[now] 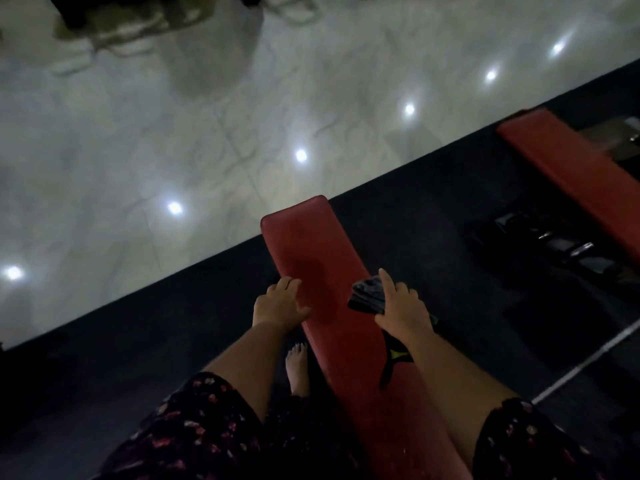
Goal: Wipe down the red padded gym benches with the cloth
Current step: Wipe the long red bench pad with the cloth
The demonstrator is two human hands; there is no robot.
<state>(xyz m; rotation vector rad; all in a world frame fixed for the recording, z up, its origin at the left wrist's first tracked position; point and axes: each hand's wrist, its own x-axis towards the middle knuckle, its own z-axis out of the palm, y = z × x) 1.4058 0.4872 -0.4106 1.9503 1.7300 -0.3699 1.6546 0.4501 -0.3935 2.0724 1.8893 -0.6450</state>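
Note:
A long red padded bench (311,244) runs from the lower middle up toward the centre of the head view. My left hand (280,303) rests flat on the bench's left edge, fingers spread, holding nothing. My right hand (403,311) presses a dark crumpled cloth (367,295) against the bench's right edge; part of the cloth hangs down below my wrist. A darker damp patch shows on the pad between my hands. A second red bench (571,174) lies at the upper right.
Both benches stand on dark rubber matting (173,334). Glossy pale tiles (173,133) with light reflections fill the upper left. Dark dumbbells (554,244) lie between the benches. My bare foot (297,368) stands left of the near bench. A pale line (588,362) crosses the mat at right.

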